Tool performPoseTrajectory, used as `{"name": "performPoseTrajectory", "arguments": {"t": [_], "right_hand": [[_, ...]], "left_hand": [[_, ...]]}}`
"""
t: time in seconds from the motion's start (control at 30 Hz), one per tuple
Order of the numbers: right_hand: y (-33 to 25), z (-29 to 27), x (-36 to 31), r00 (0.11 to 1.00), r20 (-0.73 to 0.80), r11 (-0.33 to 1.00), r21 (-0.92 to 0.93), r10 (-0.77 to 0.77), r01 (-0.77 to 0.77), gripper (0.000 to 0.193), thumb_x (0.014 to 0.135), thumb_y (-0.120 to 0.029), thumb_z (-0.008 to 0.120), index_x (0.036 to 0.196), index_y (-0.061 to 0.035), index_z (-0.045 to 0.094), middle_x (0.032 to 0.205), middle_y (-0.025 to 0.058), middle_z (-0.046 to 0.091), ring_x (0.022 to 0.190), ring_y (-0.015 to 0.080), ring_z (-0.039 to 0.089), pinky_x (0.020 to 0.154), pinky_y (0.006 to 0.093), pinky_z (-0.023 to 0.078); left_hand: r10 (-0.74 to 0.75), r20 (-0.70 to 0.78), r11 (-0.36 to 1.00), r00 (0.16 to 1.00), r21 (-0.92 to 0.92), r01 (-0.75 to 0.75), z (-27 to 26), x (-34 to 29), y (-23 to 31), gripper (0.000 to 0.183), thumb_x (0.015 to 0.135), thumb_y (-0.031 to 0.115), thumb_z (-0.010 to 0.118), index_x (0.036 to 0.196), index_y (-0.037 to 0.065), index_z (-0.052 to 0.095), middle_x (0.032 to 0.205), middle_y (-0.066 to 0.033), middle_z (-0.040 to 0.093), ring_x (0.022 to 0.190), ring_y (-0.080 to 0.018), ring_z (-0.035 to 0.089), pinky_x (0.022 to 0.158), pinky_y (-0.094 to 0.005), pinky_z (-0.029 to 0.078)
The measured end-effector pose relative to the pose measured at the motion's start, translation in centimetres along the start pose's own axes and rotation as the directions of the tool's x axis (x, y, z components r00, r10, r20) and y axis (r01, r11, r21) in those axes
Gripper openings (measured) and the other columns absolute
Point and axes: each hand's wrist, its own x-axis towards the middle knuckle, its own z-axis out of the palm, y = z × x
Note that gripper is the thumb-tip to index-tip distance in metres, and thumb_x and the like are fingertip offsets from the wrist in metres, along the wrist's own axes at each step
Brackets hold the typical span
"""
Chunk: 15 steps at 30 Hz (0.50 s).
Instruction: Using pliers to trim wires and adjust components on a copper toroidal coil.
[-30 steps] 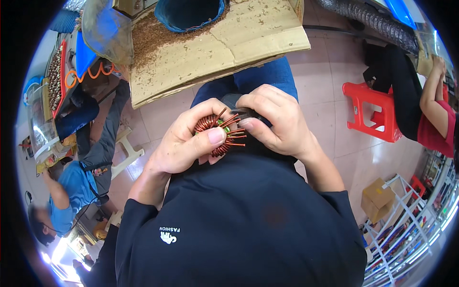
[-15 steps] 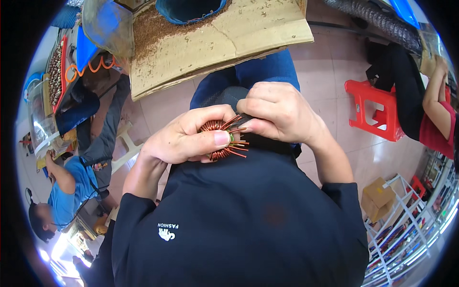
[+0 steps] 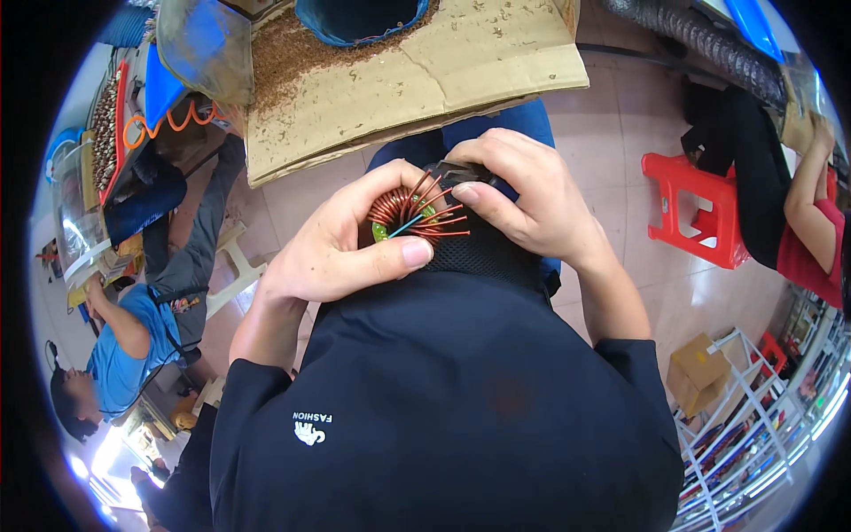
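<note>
In front of my black shirt (image 3: pixel 443 381), my left hand (image 3: pixel 332 241) pinches a ring-shaped copper coil (image 3: pixel 391 209) between thumb and fingers, its wire ends fanning toward my right hand (image 3: pixel 530 193), whose fingers curl around a dark object (image 3: pixel 456 171) (too hidden to identify). Beyond lies scrap-strewn cardboard (image 3: pixel 505 66); rightward, on the floor (image 3: pixel 612 226), a red stool (image 3: pixel 700 208).

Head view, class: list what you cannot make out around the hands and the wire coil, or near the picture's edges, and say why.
All in the head view:
Wire coil: its underside, turned away from the camera in the left hand.
Dark object in the right hand: its kind, as the fingers cover much of it.
Blue container: its far side, cut off by the upper edge.
Co-worker in red: part of the body, cut off by the right rim.
</note>
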Motion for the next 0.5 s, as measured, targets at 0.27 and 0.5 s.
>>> {"name": "performPoseTrajectory", "arguments": {"t": [0.27,0.5], "right_hand": [[-0.2,0.0,0.2,0.999,0.035,0.997,0.066,0.027,-0.030,0.022,0.093,-0.017,0.064,0.106,0.0011,0.065,0.089,0.0124,0.066,0.082,0.0265,0.064,0.075,0.0344,0.051],[-1.3,0.7,-1.3,0.905,-0.075,0.733,0.617,0.418,-0.288,0.024,0.097,-0.012,0.061,0.117,0.0018,0.063,0.097,0.0079,0.065,0.089,0.0153,0.062,0.082,0.0282,0.050]], "left_hand": [[0.079,-0.009,0.997,0.997,0.015,-0.079,-0.2,0.1,0.0,0.043,0.088,0.017,0.072,0.121,-0.002,0.052,0.100,-0.0031,0.057,0.086,-0.0068,0.053,0.076,-0.0223,0.043],[0.111,-0.158,0.991,0.981,-0.063,-0.122,0.4,-0.1,-0.1,0.059,0.088,0.028,0.072,0.131,-0.001,0.045,0.089,-0.0085,0.060,0.070,-0.0096,0.056,0.060,-0.0212,0.045]]}}
